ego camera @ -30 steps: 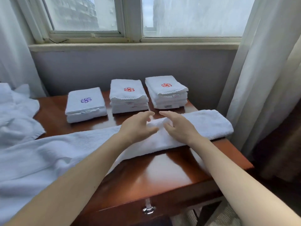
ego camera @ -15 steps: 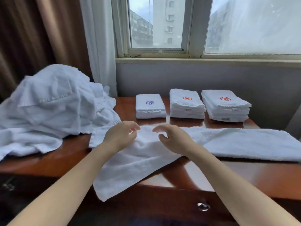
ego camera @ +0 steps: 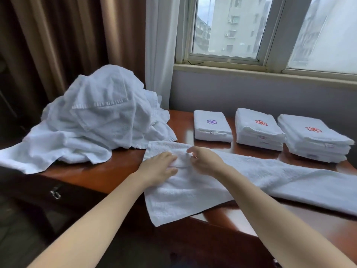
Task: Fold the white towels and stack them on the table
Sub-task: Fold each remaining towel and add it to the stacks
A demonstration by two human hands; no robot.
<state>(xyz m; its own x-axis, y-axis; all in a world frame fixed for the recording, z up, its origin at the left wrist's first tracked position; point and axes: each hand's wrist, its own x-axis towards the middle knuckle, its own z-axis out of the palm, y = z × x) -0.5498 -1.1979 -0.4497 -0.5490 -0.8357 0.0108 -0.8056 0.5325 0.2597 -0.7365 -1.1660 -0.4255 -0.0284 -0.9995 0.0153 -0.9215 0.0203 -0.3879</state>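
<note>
Brown curtains (ego camera: pixel 58 45) fill the far left of the room on my head-camera feed; below them the dark wooden table (ego camera: pixel 116 171) starts, with a metal drawer handle (ego camera: pixel 55 193) on its front edge; on the table's left end sits a heap of unfolded white towels (ego camera: pixel 96 117), rumpled and high, with one corner spilling toward the left edge; behind the heap hangs a sheer white curtain (ego camera: pixel 160 51).

Near the middle, two bare forearms reach in from the bottom of my view; the left hand (ego camera: pixel 158 171) lies palm down on the long towel (ego camera: pixel 251 176), fingers nearly straight and pressing the cloth flat; just beside it the right hand (ego camera: pixel 204 161) has its fingers curled, thumb and forefinger pinching a small raised ridge of the same cloth; the two hands almost touch.

That long towel lies in a narrow band across the near part of the table, its left end hanging over the front edge and its right end running out of view.

Behind it, in a row along the wall, stand three folded stacks: the purple-emblem stack (ego camera: pixel 211 126), low; the middle red-emblem stack (ego camera: pixel 257 130), taller; the right red-emblem stack (ego camera: pixel 313 140), also taller, close to the table's right end.

Above them a window (ego camera: pixel 231 26) shows grey buildings.
</note>
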